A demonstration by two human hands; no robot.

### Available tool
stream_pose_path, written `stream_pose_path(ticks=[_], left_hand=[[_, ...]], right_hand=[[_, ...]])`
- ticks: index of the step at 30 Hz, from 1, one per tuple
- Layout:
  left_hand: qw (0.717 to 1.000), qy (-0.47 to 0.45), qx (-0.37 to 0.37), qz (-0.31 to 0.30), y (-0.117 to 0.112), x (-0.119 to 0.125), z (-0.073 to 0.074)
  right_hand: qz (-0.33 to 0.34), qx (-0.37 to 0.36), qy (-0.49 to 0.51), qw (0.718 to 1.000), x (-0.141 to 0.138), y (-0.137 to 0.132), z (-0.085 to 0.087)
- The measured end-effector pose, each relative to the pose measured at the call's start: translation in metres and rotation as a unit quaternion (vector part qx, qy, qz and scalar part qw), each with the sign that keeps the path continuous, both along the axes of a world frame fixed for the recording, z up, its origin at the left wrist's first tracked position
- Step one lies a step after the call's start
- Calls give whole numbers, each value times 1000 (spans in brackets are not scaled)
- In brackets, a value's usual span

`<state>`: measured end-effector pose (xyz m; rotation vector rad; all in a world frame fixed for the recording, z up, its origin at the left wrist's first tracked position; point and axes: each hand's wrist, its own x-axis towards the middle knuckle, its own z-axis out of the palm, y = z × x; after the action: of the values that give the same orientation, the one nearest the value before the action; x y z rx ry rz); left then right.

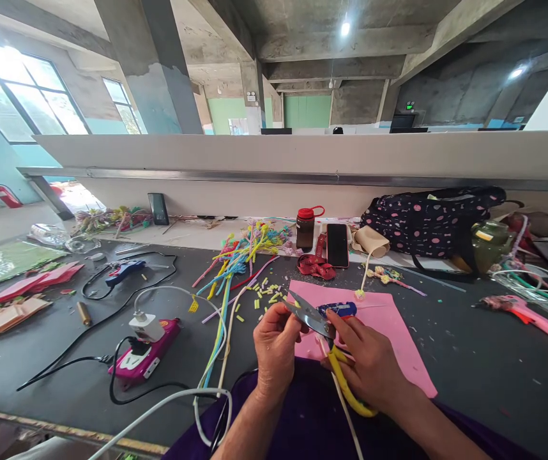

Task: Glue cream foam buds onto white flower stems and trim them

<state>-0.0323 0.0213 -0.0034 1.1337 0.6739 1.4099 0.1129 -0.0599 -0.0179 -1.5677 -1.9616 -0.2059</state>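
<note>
My right hand [370, 364] grips yellow-handled scissors [324, 332], blades open and pointing left toward my left hand [276, 342]. My left hand's fingers are pinched together at the blade tips, on something too small to make out. Both hands hover over a pink paper sheet [398, 332] on the dark table. A blue glue gun [338, 310] lies on the sheet just behind the scissors. A white cord [345, 409] runs down under my right hand.
A bundle of coloured pipe cleaners [235, 262] and cut yellow bits lie left of the sheet. A pink power strip [144, 354] with cables sits front left. A bottle [305, 228], phone [337, 245], dotted bag [427, 223] and pink glue gun [527, 313] stand behind and right.
</note>
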Motion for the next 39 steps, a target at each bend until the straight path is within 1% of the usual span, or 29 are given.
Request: stream_pose_path(ticks=[7, 15, 23, 27, 29, 31, 35, 37, 39], left_hand=[[1000, -18, -25, 8, 0, 1, 3], [1000, -6, -25, 6, -1, 2, 3], [999, 11, -34, 22, -2, 2, 6], [999, 9, -35, 17, -1, 2, 7], [999, 2, -34, 11, -1, 2, 7], [999, -1, -33, 1, -1, 2, 7], [999, 6, -35, -26, 0, 1, 7], [999, 5, -35, -35, 1, 0, 7], [999, 1, -34, -35, 1, 0, 7]], right_hand=[[30, -50, 29, 998, 1, -3, 8], [-2, -9, -16, 1000, 2, -4, 5], [1, -5, -18, 1000, 5, -3, 2], [6, -4, -14, 1000, 6, -3, -1], [9, -14, -2, 1000, 6, -3, -2], [16, -34, 32, 999, 5, -3, 0], [24, -78, 136, 987, 5, -7, 13], [24, -91, 149, 984, 4, -9, 19], [24, -88, 126, 988, 4, -9, 21]])
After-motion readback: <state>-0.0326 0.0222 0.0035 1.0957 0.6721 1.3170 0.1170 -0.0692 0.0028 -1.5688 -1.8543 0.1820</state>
